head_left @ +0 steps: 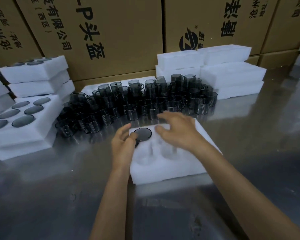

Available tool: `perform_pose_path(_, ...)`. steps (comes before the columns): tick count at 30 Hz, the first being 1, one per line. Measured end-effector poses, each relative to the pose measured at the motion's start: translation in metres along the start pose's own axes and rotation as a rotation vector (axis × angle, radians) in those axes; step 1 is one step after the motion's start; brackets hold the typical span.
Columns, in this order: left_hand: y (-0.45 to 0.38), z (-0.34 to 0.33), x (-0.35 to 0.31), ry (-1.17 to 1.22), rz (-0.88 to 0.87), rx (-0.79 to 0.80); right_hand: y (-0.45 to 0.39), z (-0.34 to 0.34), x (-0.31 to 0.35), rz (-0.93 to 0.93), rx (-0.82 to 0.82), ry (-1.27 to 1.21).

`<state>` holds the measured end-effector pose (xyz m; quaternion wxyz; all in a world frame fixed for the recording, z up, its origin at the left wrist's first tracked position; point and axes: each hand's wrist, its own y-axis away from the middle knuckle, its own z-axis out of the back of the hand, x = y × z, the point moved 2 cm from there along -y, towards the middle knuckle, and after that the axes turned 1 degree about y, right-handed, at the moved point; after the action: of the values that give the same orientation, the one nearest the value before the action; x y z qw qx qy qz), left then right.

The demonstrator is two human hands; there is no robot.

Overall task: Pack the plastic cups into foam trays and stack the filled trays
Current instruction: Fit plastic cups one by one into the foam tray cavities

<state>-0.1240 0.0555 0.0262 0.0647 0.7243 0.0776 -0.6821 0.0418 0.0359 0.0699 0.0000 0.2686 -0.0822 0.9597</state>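
Note:
A white foam tray (170, 168) lies on the metal table in front of me. One dark smoky plastic cup (142, 134) sits bottom-up in its far-left hole; the other holes are bare. My left hand (122, 142) holds that cup at its left side, thumb on its base. Over the tray's far-right part my right hand (178, 130) hovers with fingers spread and nothing in them. A crowd of several loose dark cups (139, 101) stands just behind the tray.
At the left is a stack of filled foam trays (22, 134), with more (35, 75) behind it. Unfilled foam trays (229, 73) are piled at the back right. Brown cardboard boxes (121, 32) wall off the back. The steel table (59, 196) stretches toward me.

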Motion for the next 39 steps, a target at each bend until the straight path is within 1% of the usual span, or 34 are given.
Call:
perform_pose_path(2,0.001,0.001,0.002,0.048,0.051,-0.001,-0.023,0.012,-0.017,-0.156,0.018,0.040)
perform_pose_path(3,0.001,0.002,0.003,0.069,0.067,0.007,-0.034,0.016,-0.024,-0.225,0.061,0.032)
perform_pose_path(5,0.000,0.003,0.005,0.072,0.074,0.032,-0.055,0.018,-0.036,-0.307,0.150,-0.015)
perform_pose_path(6,0.000,0.003,0.005,0.060,0.076,0.047,-0.062,0.017,-0.040,-0.325,0.165,-0.027)
perform_pose_path(9,0.000,0.004,0.007,0.057,0.088,0.076,-0.077,0.008,-0.048,-0.340,0.113,0.055)
perform_pose_path(11,-0.001,0.003,0.006,0.055,0.097,0.077,-0.079,0.000,-0.050,-0.350,0.064,0.139)
perform_pose_path(13,-0.002,0.001,0.005,0.048,0.113,0.066,-0.080,-0.005,-0.051,-0.348,0.031,0.171)
perform_pose_path(20,0.000,0.002,0.005,0.040,0.099,0.068,-0.079,-0.005,-0.058,-0.362,-0.072,0.144)
perform_pose_path(25,0.001,0.003,0.005,0.032,0.100,0.055,-0.079,-0.006,-0.061,-0.399,-0.131,0.074)
perform_pose_path(28,0.002,0.004,0.003,0.034,0.096,0.060,-0.075,-0.004,-0.058,-0.350,-0.199,0.034)
perform_pose_path(30,0.000,0.004,0.002,0.023,0.088,0.056,-0.070,0.002,-0.052,-0.260,-0.312,-0.096)
perform_pose_path(32,-0.001,0.006,0.001,0.011,0.076,0.052,-0.060,0.012,-0.043,-0.144,-0.458,-0.240)
perform_pose_path(34,-0.002,0.006,-0.001,-0.010,0.064,0.052,-0.043,0.019,-0.030,-0.048,-0.561,-0.324)
perform_pose_path(36,-0.001,0.005,-0.003,-0.052,0.054,0.055,-0.022,0.017,-0.019,0.039,-0.578,-0.399)
perform_pose_path(38,0.001,0.004,-0.007,-0.113,0.026,0.057,0.001,0.010,-0.011,0.110,-0.513,-0.448)
perform_pose_path(39,0.002,0.005,-0.009,-0.199,-0.032,0.052,0.010,0.007,-0.008,0.140,-0.458,-0.464)
